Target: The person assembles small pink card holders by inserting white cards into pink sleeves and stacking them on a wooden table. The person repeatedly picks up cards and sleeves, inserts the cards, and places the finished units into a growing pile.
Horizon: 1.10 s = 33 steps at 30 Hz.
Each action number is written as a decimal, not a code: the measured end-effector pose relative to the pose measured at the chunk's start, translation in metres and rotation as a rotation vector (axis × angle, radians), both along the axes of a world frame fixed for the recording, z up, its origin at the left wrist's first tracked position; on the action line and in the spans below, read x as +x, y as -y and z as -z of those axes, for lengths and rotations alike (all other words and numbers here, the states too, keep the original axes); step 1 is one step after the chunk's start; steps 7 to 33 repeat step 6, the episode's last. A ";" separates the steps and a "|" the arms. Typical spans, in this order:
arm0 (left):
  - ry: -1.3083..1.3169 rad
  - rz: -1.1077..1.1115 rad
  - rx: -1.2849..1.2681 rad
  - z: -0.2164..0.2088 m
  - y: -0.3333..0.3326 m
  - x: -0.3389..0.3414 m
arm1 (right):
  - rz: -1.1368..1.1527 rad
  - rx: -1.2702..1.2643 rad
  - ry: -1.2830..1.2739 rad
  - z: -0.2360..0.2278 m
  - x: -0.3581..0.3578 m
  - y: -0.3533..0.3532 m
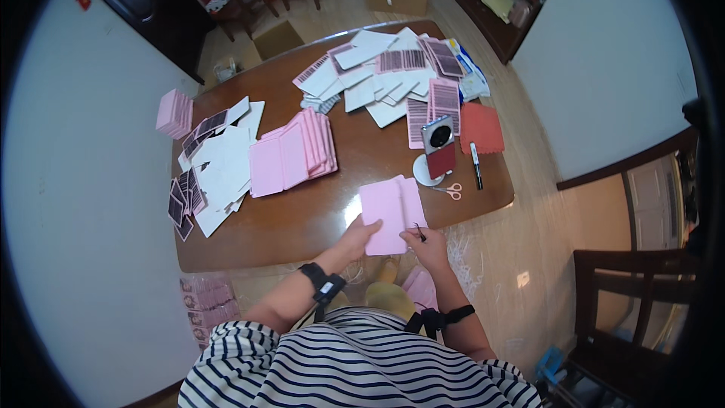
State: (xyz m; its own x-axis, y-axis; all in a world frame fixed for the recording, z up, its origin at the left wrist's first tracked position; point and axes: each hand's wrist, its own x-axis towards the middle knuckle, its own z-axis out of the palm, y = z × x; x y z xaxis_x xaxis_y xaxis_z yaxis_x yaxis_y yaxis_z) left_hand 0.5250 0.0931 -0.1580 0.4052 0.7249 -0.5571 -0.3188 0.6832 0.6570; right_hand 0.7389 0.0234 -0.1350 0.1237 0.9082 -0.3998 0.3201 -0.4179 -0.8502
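A pink folder (382, 215), partly opened, hangs over the near edge of the table in front of me. My left hand (358, 239) grips its left side, thumb on top. At the folder's lower right, my right hand (427, 246) is closed with a small black pointed tool (421, 234) among its fingers; its exact kind is too small to make out. The thumb and fingertips of that hand also meet the folder's inner edge. Left of centre lies a stack of similar pink folders (291, 155), overlapping one another.
White sheets (226, 162) and dark-patterned pink cards lie at the table's left, with another heap of white cards (370, 87) at the back. Right of the folder stand a phone on a stand (439, 143), scissors (453, 192), a marker (476, 166) and red sheets (483, 127). A wooden chair (634, 295) stands lower right.
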 end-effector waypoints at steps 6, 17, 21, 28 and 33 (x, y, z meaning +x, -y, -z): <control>0.093 -0.060 -0.219 0.016 0.004 -0.035 | 0.176 0.065 0.542 0.003 0.006 0.000; 0.093 -0.060 -0.219 0.016 0.004 -0.035 | 0.176 0.065 0.542 0.003 0.006 0.000; 0.093 -0.060 -0.219 0.016 0.004 -0.035 | 0.176 0.065 0.542 0.003 0.006 0.000; 0.093 -0.060 -0.219 0.016 0.004 -0.035 | 0.176 0.065 0.542 0.003 0.006 0.000; 0.093 -0.060 -0.219 0.016 0.004 -0.035 | 0.176 0.065 0.542 0.003 0.006 0.000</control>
